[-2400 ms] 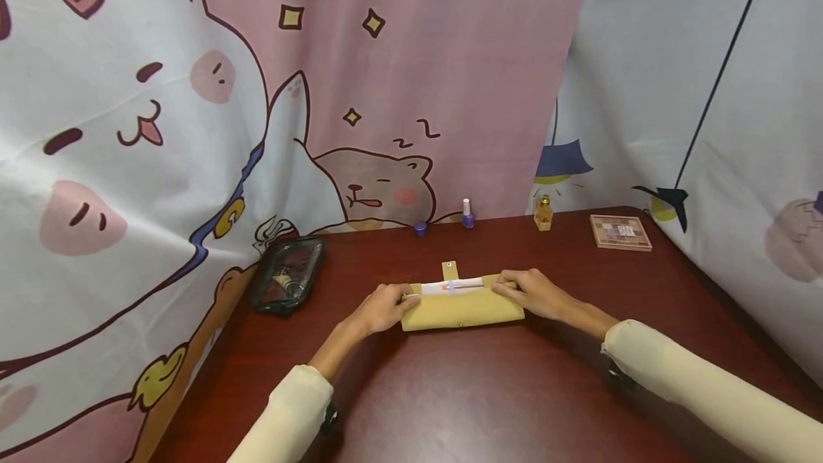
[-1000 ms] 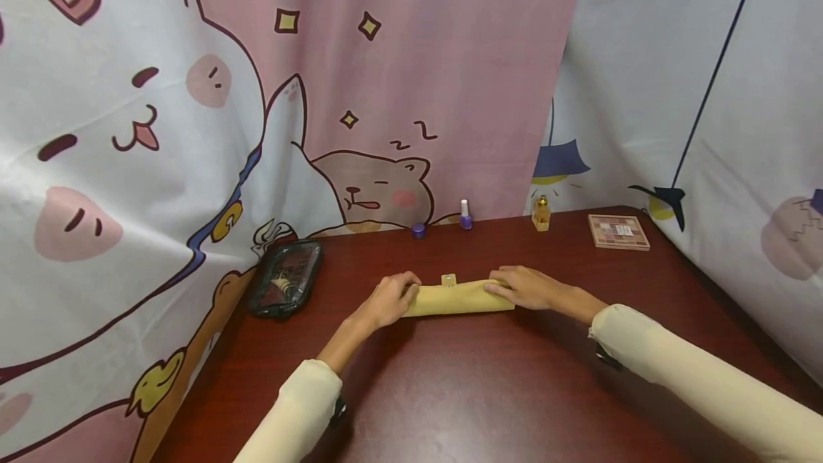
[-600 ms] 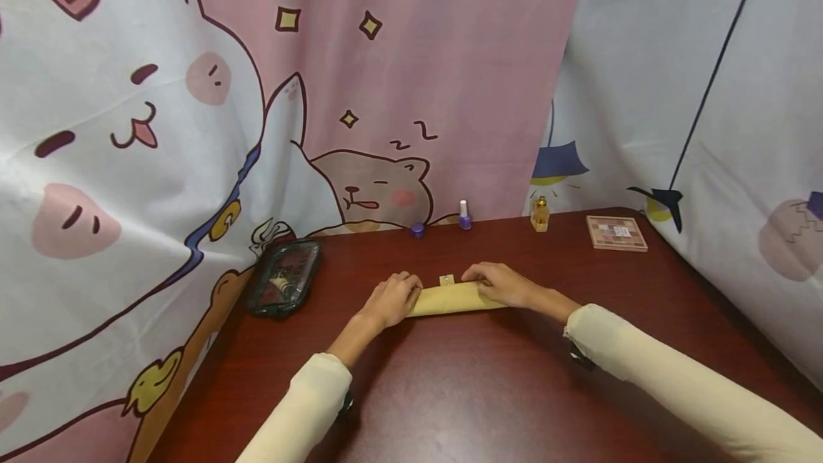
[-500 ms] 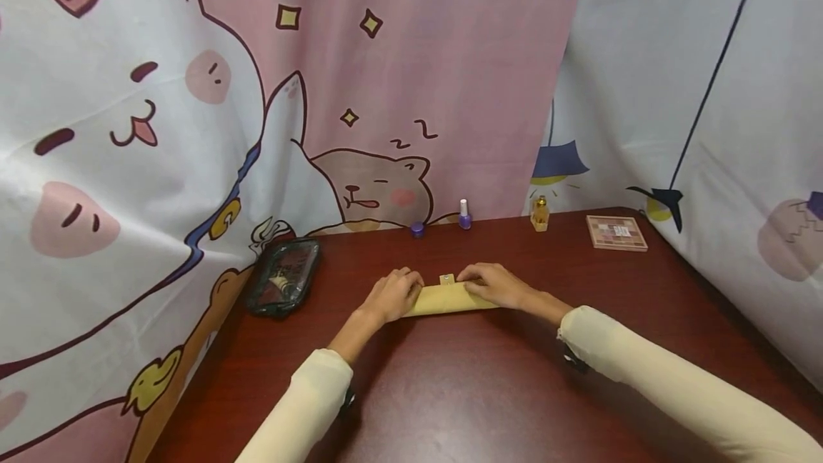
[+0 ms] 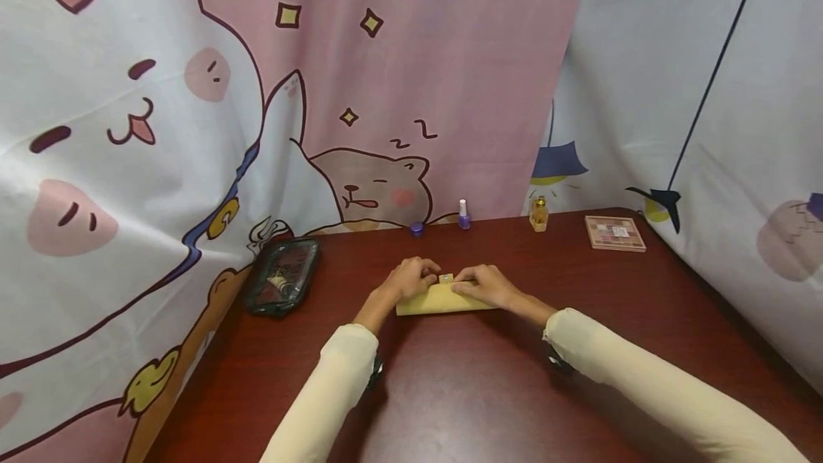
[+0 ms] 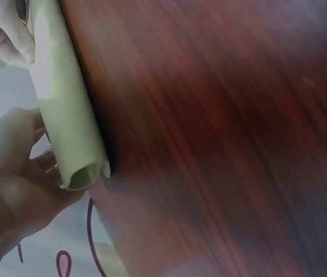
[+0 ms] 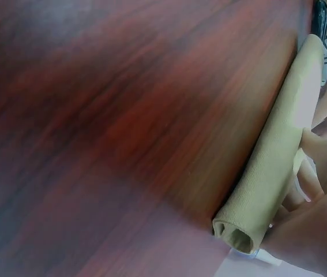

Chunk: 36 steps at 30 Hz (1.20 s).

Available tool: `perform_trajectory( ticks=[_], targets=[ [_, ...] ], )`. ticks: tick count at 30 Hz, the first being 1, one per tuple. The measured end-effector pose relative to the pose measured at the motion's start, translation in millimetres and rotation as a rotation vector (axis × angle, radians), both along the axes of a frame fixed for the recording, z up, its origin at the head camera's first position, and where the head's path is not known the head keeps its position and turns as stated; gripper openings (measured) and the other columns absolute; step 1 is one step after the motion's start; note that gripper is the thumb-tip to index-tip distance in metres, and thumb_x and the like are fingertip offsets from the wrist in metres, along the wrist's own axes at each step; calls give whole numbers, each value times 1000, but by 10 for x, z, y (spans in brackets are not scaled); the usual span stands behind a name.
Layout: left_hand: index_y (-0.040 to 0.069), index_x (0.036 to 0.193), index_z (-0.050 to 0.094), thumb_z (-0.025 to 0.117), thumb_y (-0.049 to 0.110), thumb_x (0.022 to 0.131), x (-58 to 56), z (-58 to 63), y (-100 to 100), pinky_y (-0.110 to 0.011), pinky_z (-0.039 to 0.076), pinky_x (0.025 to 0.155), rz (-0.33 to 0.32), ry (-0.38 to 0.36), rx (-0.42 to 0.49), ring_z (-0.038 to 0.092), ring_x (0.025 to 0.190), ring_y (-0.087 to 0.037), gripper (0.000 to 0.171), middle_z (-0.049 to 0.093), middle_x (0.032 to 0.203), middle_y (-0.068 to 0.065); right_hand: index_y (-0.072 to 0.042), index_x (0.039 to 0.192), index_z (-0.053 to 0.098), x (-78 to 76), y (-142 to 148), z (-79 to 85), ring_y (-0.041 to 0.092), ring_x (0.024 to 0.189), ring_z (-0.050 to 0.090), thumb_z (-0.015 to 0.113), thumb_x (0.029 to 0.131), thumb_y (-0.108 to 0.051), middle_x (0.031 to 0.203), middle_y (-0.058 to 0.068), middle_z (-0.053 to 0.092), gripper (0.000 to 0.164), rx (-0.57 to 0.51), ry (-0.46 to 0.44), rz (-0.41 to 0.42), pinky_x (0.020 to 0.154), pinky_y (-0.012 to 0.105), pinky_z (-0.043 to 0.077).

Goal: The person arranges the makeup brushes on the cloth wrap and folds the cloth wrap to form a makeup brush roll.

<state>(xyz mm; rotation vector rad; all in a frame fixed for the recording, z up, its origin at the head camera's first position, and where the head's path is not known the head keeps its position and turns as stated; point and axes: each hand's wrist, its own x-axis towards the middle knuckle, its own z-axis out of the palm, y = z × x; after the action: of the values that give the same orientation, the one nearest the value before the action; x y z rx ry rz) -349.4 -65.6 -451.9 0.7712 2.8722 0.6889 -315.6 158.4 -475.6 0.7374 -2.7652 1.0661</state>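
Observation:
A yellow roll-up pouch (image 5: 444, 299) lies on the table, rolled into a tube, with its snap tab (image 5: 446, 279) sticking out behind. Its hollow end shows in the left wrist view, where the pouch (image 6: 71, 109) runs from the top edge downward. My left hand (image 5: 405, 280) lies over the left part, fingers loosely bent, reaching towards the tab and not visibly gripping it. With thumb on the near side and fingers behind, my right hand (image 5: 487, 286) holds the roll right of the tab; its grip on the pouch (image 7: 270, 156) also shows in the right wrist view.
On the dark red table (image 5: 450, 391), a black clear-topped case (image 5: 283, 276) lies left. Along the back stand a small purple jar (image 5: 416, 229), a purple nail polish bottle (image 5: 464, 216) and a golden perfume bottle (image 5: 539, 215). A makeup palette (image 5: 614, 233) lies right.
The pouch, which lay unfolded showing its white inside, is now rolled up away from me. Lately my right hand has slid left and my left hand right, both closer to the tab.

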Motion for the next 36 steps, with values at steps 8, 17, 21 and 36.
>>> perform_trajectory(
  ticks=[8,17,21,36],
  targets=[
    [9,115,80,69,15,101,-86,-65,38,-29,49,83,1,-80,98,61,95,-13,19,77,108,-4,-9,102,81,10,-62,-23,30,110,71,76,96,-21,104,5,79,15,-19,-12,-53,93,50,54],
    [11,103,78,74,23,99,-55,-36,38,-30,53,84,-35,-26,210,70,95,-14,13,77,97,0,-15,99,82,19,-47,-39,29,109,71,79,94,-25,104,2,79,12,-26,7,-78,92,50,55],
    [13,107,81,75,22,98,5,2,12,-29,54,85,-59,3,220,72,100,-13,13,80,98,2,-18,96,82,27,-33,-47,28,106,72,81,92,-25,101,1,79,8,-36,39,-84,89,49,56],
    [16,109,80,78,22,96,141,-40,-41,-23,55,79,-175,82,167,70,89,-2,14,78,96,7,-19,94,75,54,-3,-85,20,94,74,82,91,-28,96,-2,78,12,-33,99,-102,81,45,58]
  ],
)
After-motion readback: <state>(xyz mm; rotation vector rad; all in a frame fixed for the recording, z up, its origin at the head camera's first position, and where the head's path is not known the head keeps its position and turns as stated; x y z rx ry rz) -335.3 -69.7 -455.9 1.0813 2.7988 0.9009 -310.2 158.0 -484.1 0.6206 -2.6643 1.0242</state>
